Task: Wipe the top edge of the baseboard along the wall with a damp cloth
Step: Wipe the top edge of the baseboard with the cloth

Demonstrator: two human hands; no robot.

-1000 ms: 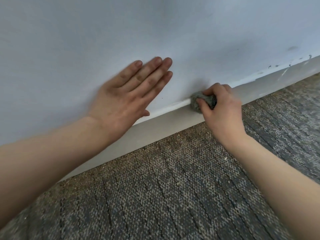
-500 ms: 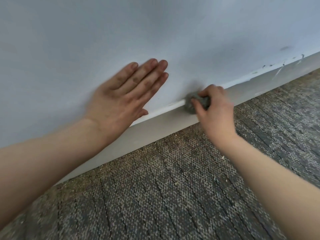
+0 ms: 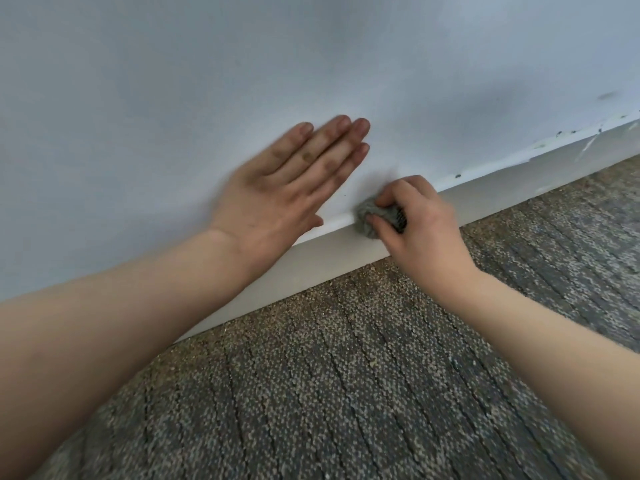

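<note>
A grey-brown carpet (image 3: 346,393) covers the floor, woven in a speckled pattern with darker wavy lines running across it. Sandy grit (image 3: 374,271) lies thick along its far edge, with stray crumbs further out. At far right, small dark specks (image 3: 559,133) dot the paintwork, and a faint grey smudge (image 3: 606,95) sits above them.

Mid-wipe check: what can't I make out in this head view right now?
Head view only:
- cloth: mostly hidden inside the right hand; dampness untellable.
- baseboard top edge: covered by cloth; farther left hidden behind the left hand and forearm.
- dark specks far right: too small to tell dirt from chipped paint.
</note>
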